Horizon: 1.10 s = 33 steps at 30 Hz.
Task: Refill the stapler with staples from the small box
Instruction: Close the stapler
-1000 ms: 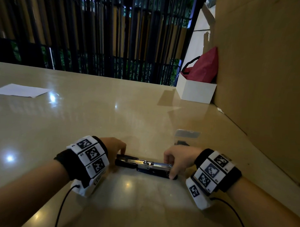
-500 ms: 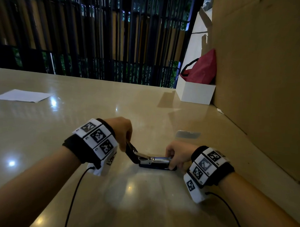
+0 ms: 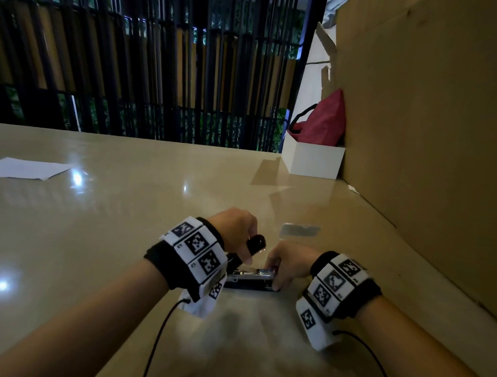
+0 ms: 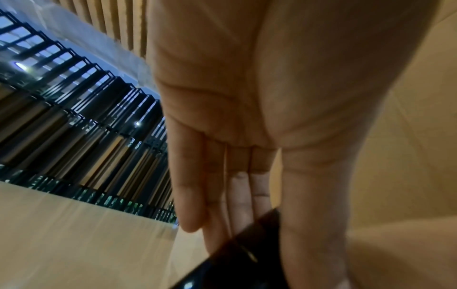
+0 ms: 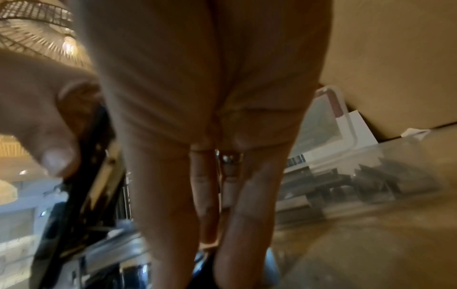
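While right hand (image 3: 288, 264) pins stapler (image 3: 251, 277), left hand (image 3: 236, 230) gripping its cover (image 3: 255, 244), higher than before.

Bare tabletop (image 3: 127, 240) open to the left and far side, cardboard wall (image 3: 426, 138) blocking the right, white box (image 3: 313, 159) far right

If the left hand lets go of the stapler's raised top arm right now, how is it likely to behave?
The top arm is hinged and tilted up, so it would probably drop or spring back. The base probably stays put under the right hand, though the glossy table looks slippery.
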Each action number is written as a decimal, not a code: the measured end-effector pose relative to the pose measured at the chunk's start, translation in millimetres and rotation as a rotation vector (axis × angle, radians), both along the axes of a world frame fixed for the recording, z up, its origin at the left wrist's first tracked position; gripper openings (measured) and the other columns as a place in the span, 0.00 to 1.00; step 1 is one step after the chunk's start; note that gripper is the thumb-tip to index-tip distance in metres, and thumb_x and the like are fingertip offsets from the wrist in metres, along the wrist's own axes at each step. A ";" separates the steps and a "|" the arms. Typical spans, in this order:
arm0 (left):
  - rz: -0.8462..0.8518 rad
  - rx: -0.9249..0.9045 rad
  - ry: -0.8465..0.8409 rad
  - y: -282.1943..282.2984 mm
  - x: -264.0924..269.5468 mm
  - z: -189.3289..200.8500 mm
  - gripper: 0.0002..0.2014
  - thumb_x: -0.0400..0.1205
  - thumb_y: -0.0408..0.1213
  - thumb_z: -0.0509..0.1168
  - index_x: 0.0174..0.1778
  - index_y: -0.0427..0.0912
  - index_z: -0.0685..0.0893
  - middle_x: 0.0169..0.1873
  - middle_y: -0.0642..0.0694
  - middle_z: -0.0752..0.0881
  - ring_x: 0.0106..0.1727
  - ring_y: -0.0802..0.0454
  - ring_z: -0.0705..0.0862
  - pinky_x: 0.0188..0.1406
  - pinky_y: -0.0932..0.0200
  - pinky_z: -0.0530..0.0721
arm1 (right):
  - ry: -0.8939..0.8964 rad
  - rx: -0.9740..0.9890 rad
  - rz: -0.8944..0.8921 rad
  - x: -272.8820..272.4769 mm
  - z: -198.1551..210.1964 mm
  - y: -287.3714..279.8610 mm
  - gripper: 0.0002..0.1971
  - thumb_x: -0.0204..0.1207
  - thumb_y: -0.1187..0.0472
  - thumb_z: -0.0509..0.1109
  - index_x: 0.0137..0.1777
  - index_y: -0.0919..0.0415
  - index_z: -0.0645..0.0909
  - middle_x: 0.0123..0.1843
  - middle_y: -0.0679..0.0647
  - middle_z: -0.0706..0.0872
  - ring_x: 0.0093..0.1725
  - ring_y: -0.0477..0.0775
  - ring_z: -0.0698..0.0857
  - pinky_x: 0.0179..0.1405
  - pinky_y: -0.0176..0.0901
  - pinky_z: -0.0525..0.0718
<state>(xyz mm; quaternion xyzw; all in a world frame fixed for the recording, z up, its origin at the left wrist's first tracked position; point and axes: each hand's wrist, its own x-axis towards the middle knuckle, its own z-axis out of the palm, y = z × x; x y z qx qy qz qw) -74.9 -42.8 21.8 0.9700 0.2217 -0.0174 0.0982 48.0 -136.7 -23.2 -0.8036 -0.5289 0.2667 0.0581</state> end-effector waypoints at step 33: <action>-0.008 -0.203 0.046 23.9 -8.5 -40.9 0.20 0.70 0.32 0.76 0.59 0.40 0.85 0.59 0.42 0.89 0.60 0.44 0.86 0.57 0.55 0.82 | 0.064 0.228 -0.032 -8.4 13.5 -13.4 0.17 0.70 0.64 0.76 0.59 0.63 0.85 0.35 0.48 0.86 0.28 0.40 0.78 0.25 0.23 0.76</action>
